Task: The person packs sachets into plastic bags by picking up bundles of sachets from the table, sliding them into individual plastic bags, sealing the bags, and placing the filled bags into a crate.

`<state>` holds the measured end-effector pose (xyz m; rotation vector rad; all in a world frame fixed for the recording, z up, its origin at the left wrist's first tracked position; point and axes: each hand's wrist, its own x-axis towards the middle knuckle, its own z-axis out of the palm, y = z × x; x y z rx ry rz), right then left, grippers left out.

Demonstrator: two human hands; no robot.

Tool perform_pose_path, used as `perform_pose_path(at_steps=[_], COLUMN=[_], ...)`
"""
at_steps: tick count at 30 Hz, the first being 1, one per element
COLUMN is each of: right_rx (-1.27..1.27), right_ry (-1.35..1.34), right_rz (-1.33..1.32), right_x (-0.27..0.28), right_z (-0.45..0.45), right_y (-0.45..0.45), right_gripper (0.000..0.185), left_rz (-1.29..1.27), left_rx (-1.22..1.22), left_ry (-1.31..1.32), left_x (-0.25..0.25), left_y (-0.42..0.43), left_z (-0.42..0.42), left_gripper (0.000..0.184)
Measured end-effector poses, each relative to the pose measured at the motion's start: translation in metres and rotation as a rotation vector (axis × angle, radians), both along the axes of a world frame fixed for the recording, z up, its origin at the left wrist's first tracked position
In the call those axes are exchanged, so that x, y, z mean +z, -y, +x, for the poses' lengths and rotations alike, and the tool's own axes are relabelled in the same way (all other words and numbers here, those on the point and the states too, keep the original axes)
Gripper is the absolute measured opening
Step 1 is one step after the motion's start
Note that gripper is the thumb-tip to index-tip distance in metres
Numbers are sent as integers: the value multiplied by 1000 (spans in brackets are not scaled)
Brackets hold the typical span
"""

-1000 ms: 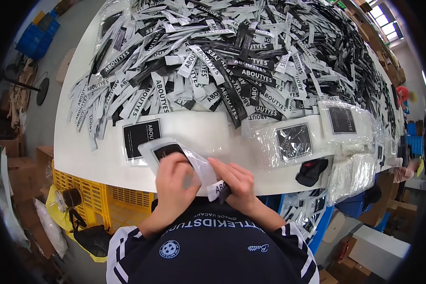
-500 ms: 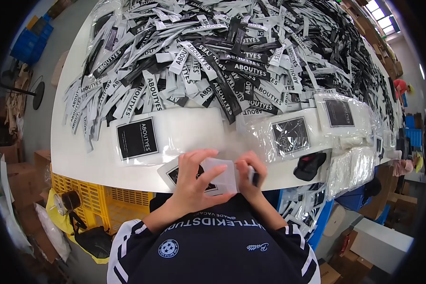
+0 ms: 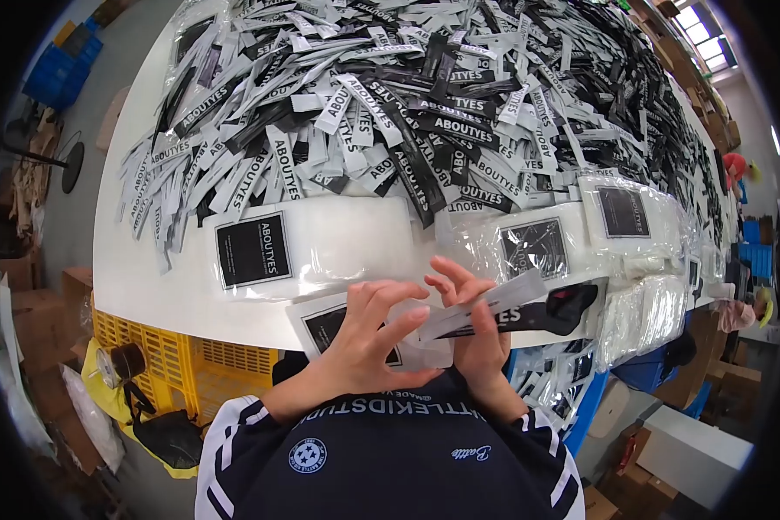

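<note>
A workroom spreads around the white table (image 3: 147, 282), with a bright window (image 3: 700, 36) between one and two o'clock and blue crates (image 3: 61, 74) on the floor at ten, taking the person's hands as the middle of the dial. A heap of slim black and white packets (image 3: 355, 95), many printed ABOUTYES, covers the far side of the table from eleven round to two. At ten o'clock, nearer in, a flat pale pack (image 3: 342, 238) with a black label lies on the tabletop; at two, glossy wrapped packs (image 3: 620, 251) crowd toward the right edge.

By the near edge the left hand (image 3: 368, 334) is over a translucent bag (image 3: 325, 329), whose black label shows partly past the fingers. Its thumb and forefinger stand apart at the bag's right end; I cannot tell whether the other fingers close on it. Just beside, at three o'clock from the left hand, the right hand (image 3: 475, 329) pinches a pale strip (image 3: 507, 295) and a black packet (image 3: 516, 318) between thumb and fingers. The strip's left end meets the bag; whether it lies inside, I cannot tell.

Past the packet's outer end, at three, sits a dark object (image 3: 581, 303). A yellow crate (image 3: 152, 360) stands below the table toward nine, and a blue bin (image 3: 591, 407) of packets toward four.
</note>
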<state>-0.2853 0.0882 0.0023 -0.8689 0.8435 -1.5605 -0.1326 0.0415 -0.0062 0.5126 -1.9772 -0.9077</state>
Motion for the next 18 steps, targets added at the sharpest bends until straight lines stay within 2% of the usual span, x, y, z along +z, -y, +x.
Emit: perform_pose_path(at_steps=[2, 3, 6, 7, 10, 11, 13, 15, 18], right_rx=[92, 194, 46, 56, 51, -113, -156, -206, -65], right_ry=[-203, -289, 27, 78, -51, -225, -262, -260, -561], right_rz=[79, 80, 235, 220, 67, -35, 26, 119, 43], right_x=[15, 20, 8, 12, 14, 15, 9, 12, 21], right_z=[-1, -5, -7, -8, 5, 7, -15, -12, -6], right_y=[0, 1, -10, -7, 4, 6, -4, -1, 8], right_gripper=[14, 22, 20, 20, 23, 22, 21, 18, 18], left_rz=[3, 5, 100, 142, 629, 555, 423, 473, 516], left_rx=[73, 104, 69, 147, -106, -97, -82, -45, -29], left_ry=[25, 38, 71, 171, 370, 325, 242, 165, 170], left_x=[-3, -3, 10, 20, 14, 14, 13, 14, 15], left_y=[-1, -1, 6, 15, 31, 33, 30, 26, 26], left_z=[-1, 0, 10, 14, 43, 43, 45, 42, 42], left_gripper=[87, 87, 87, 58, 23, 18, 12, 12, 13])
